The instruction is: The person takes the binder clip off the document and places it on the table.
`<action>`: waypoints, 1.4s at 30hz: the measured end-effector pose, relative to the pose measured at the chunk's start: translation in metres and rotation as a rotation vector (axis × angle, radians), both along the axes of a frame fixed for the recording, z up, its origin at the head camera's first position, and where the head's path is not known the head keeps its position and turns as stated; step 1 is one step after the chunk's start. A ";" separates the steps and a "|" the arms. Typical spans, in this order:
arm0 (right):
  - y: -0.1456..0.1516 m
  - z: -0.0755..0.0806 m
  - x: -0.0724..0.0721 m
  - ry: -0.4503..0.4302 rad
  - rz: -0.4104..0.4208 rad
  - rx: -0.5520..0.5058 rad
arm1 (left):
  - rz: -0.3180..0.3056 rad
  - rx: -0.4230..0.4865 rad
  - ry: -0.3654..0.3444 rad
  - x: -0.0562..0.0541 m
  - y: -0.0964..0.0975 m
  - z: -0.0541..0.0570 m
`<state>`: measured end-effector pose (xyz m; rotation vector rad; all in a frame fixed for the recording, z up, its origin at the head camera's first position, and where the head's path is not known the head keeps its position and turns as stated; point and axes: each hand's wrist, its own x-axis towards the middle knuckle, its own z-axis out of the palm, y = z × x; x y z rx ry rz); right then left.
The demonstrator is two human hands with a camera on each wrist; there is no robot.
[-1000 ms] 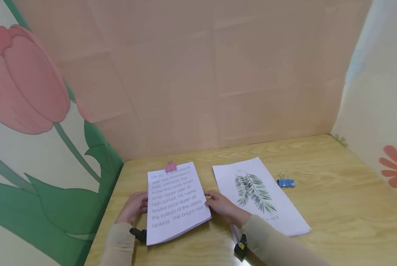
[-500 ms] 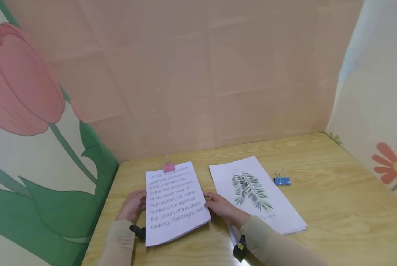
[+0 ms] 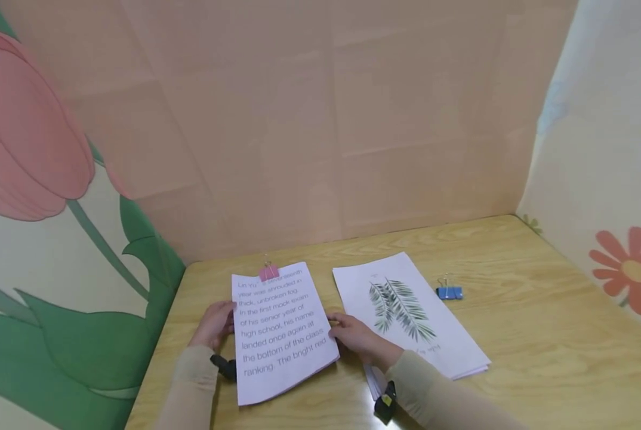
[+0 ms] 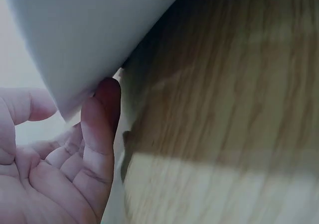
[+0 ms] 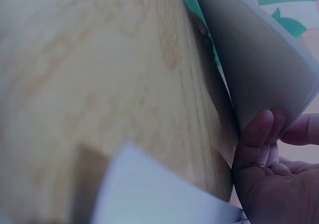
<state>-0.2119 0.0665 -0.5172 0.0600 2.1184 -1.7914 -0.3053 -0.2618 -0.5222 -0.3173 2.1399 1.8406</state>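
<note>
A stack of printed sheets (image 3: 280,334), with large text on top, is raised at its near end above the table. A pink binder clip (image 3: 269,272) grips its far edge. My left hand (image 3: 215,325) holds the stack's left edge, fingers beneath and thumb at the rim; in the left wrist view the paper's underside (image 4: 94,35) passes between thumb and fingers. On the opposite edge, my right hand (image 3: 360,340) pinches the sheets, with fingertips against the underside (image 5: 269,64) in the right wrist view.
Right of the stack lies a second pile of paper (image 3: 406,298) with a printed green leaf picture, partly under my right forearm. A blue binder clip (image 3: 449,292) sits beyond it on the wooden table (image 3: 541,322). A pink-brown covered wall (image 3: 277,131) stands behind.
The head view has shifted, so everything sits further left in it. My left hand has slid slightly up the stack's left edge, and the near left corner appears lower. Both hands keep their hold.
</note>
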 end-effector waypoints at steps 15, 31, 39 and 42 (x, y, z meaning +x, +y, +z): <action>-0.001 0.001 0.001 0.005 -0.004 0.045 | -0.023 -0.189 0.071 -0.007 0.001 -0.005; 0.001 0.007 0.002 0.064 -0.068 0.081 | 0.005 -0.217 0.087 -0.009 0.003 -0.008; 0.003 0.006 0.005 0.101 -0.106 0.060 | 0.006 -0.220 0.108 -0.002 -0.001 -0.014; 0.005 0.005 0.004 0.119 -0.106 0.051 | 0.013 -0.203 0.125 -0.001 -0.002 -0.016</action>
